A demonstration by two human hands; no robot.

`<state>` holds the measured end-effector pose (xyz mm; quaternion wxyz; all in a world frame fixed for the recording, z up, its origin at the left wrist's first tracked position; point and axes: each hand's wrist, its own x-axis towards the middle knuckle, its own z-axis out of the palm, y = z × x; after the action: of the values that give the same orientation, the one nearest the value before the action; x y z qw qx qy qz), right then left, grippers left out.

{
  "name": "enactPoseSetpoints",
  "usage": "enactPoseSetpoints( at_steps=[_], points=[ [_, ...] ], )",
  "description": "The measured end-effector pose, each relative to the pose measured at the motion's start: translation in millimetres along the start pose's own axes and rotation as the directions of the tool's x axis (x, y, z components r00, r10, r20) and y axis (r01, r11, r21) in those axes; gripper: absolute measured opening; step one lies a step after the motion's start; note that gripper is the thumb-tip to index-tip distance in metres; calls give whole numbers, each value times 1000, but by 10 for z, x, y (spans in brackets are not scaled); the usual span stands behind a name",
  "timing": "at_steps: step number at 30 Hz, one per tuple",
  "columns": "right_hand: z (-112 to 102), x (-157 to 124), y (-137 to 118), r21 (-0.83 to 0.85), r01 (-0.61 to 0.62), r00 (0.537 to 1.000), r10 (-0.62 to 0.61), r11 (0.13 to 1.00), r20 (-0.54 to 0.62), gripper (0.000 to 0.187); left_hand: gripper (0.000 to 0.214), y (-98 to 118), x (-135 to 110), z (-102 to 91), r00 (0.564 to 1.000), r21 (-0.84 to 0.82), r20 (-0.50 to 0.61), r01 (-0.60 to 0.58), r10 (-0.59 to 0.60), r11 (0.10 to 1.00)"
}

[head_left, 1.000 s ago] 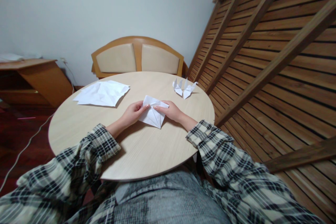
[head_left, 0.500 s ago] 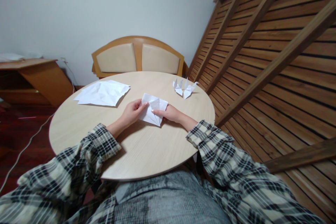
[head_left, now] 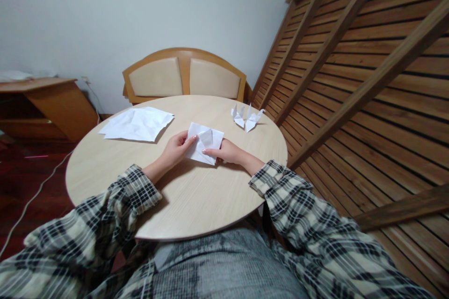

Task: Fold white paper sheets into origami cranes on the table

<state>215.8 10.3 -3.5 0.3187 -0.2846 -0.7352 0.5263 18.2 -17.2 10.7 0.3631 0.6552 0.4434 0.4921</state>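
A folded sheet of white paper (head_left: 205, 136), creased and roughly square with a raised flap on top, is held between my hands above the middle of the table. My left hand (head_left: 177, 147) pinches its left edge, thumb on top and fingers underneath. On the right side, my right hand (head_left: 228, 151) grips it with the thumb lying across the face; the other fingers are mostly hidden below. Two white paper cranes (head_left: 249, 117) stand beyond my right hand. Flat white sheets (head_left: 136, 124) with creases lie in a pile beyond my left hand.
The round light wooden table (head_left: 196, 196) reaches close to my lap. Behind it stands a padded wooden headboard-like back (head_left: 185, 72) against the wall. A slatted wooden panel (head_left: 351, 79) slants along the right. To the left are a desk (head_left: 52, 103) and a white cable (head_left: 38, 189).
The folded paper has tilted a little and its lower corner has risen slightly. The flap on top stands more lifted. Both hands keep their hold, with small finger shifts.
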Motion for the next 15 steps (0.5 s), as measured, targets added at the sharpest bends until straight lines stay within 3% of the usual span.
enactPoseSetpoints(
  at_steps=[6,15],
  points=[
    [2,9,-7,-21,40,997,-41,999,-63,37,29,-20,31,-15,999,-92,34,28,-25,995],
    [-17,15,32,-45,37,995,-41,998,-95,33,30,-44,-4,-13,987,-46,127,107,-100,993]
  ],
)
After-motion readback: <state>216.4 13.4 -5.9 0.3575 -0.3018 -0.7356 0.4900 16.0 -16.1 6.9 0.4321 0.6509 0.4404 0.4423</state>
